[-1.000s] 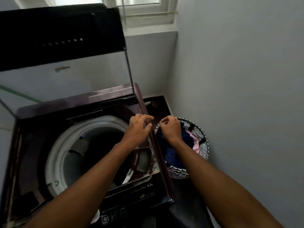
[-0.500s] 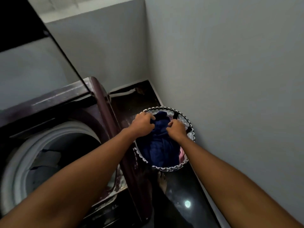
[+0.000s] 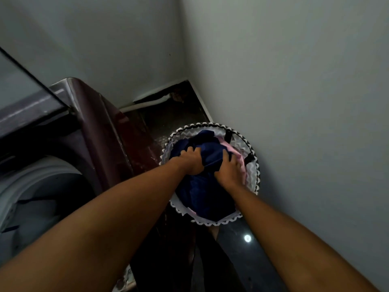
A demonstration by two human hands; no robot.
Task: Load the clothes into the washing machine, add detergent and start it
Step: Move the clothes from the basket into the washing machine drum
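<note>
1. The navy blue garment (image 3: pixel 202 190) lies bunched in the round laundry basket (image 3: pixel 251 148), filling most of its opening and rising slightly above the rim.
2. A pink cloth (image 3: pixel 237 155) shows beneath the navy one at the basket's far right side, with a sliver of pink also at the near rim.
3. The left hand (image 3: pixel 190 162) is sunk into the top of the navy garment, its fingers curled down and gripping a fold of the fabric.
4. The right hand (image 3: pixel 230 170) grips the same garment just beside the left; its fingers are curled over the cloth, and a taut ridge of fabric runs between the two hands.
5. The basket has a black-and-white zigzag rim and pale zigzag lining, with black handle straps at the far side. It stands on the dark glossy floor (image 3: pixel 248 256), in the corner between the walls.
6. The washing machine (image 3: pixel 99 127), maroon-bodied, stands just left of the basket. Its lid (image 3: pixel 19 85) is raised, and the white ring of the drum opening (image 3: pixel 42 175) shows at the left edge.
</note>
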